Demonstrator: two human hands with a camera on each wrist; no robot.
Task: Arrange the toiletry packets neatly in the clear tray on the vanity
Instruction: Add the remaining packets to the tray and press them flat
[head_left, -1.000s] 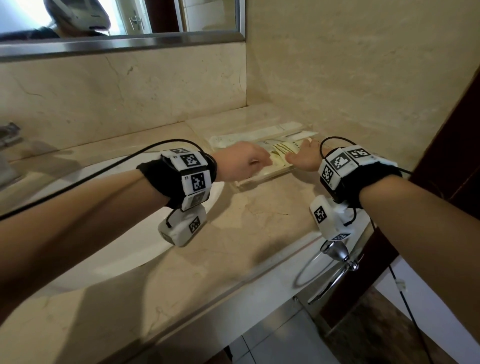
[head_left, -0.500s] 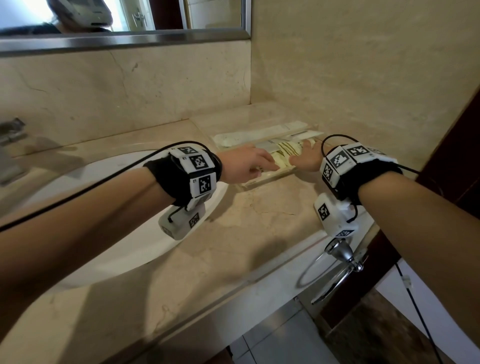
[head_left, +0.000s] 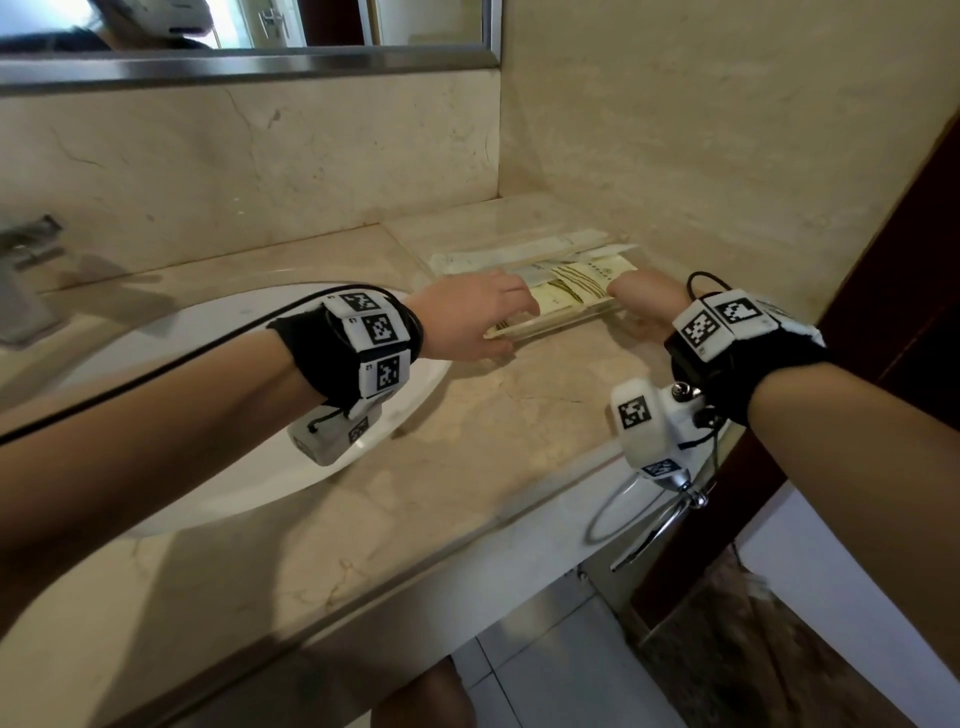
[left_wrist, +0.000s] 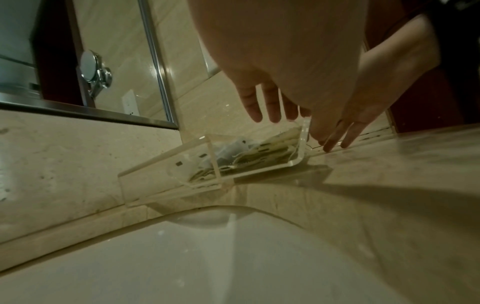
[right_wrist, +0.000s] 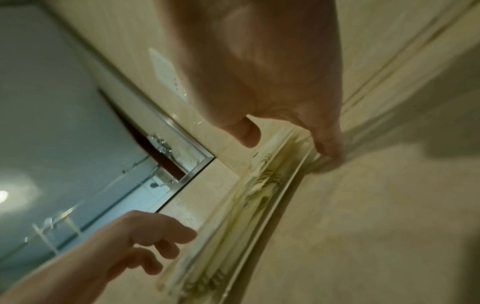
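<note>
A clear tray (head_left: 550, 325) lies on the vanity's back right corner with several cream and white toiletry packets (head_left: 582, 283) lying flat inside. My left hand (head_left: 519, 322) is at its left end; in the left wrist view its fingers (left_wrist: 249, 107) stretch straight above the tray (left_wrist: 166, 174) without holding anything. My right hand (head_left: 639, 301) is at the right end. Its straight fingers (left_wrist: 340, 135) point down to the counter against the end wall. The right wrist view shows the thumb (right_wrist: 249, 135) above the packets (right_wrist: 259, 185), and my left hand (right_wrist: 161, 246) loosely curled over the tray (right_wrist: 262, 222).
A white sink basin (head_left: 208, 415) sits left of the tray, with a faucet (head_left: 26, 270) at the far left. The mirror (head_left: 234, 31) and marble walls close the corner behind. A chrome towel ring (head_left: 639, 514) hangs below the counter edge; a dark door frame (head_left: 909, 286) stands at the right.
Both hands have drawn apart from the middle of the packets toward the tray's two ends. The right hand has dropped beside the right end wall.
</note>
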